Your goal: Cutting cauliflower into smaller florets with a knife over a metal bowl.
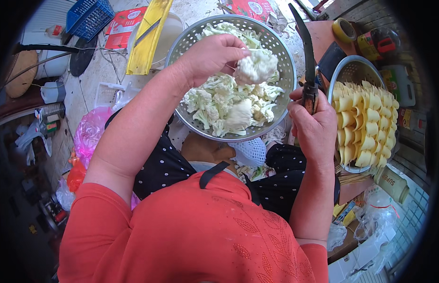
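Observation:
My left hand (pixel 219 55) reaches over a perforated metal colander (pixel 290 67) and grips a cauliflower piece (pixel 256 67), blurred by motion. Below it, cut cauliflower florets (pixel 212 102) fill much of the colander, and one pale floret (pixel 239 114) near the front is also blurred. To the right of the colander, my right hand (pixel 313 123) is closed around the wooden handle of a knife (pixel 305 39). The knife's long, dark, slightly curved blade points up and away from me.
On the right, a second metal colander (pixel 357 67) holds skewered yellow slices (pixel 364 123). A roll of tape (pixel 344 29) lies behind it. A yellow slicer board (pixel 145 42) leans across a white bucket (pixel 175 24). A blue plastic basket (pixel 88 17) and a pink plastic bag (pixel 92 131) are at the left.

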The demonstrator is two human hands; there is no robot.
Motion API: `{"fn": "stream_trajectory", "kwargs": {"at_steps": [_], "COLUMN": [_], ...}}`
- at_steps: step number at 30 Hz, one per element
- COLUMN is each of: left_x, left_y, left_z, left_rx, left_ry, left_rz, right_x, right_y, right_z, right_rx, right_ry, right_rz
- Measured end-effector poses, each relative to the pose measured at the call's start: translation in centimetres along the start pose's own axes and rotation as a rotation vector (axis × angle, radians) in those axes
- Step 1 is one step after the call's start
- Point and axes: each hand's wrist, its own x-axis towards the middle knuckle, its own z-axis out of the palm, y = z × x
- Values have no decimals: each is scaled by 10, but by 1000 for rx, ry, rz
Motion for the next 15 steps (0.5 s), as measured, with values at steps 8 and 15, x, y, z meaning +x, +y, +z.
{"fn": "stream_trajectory", "kwargs": {"at_steps": [8,15], "left_x": [-12,-28], "left_y": [-17,6], "left_z": [16,27], "left_rx": [-256,-430], "left_ry": [-145,-54], "left_rz": [3,-66], "right_x": [2,7], "right_y": [-11,-8], "right_z": [26,30], "right_rx": [478,531], "right_ry": [-113,-34], "right_rz": [139,242]}}
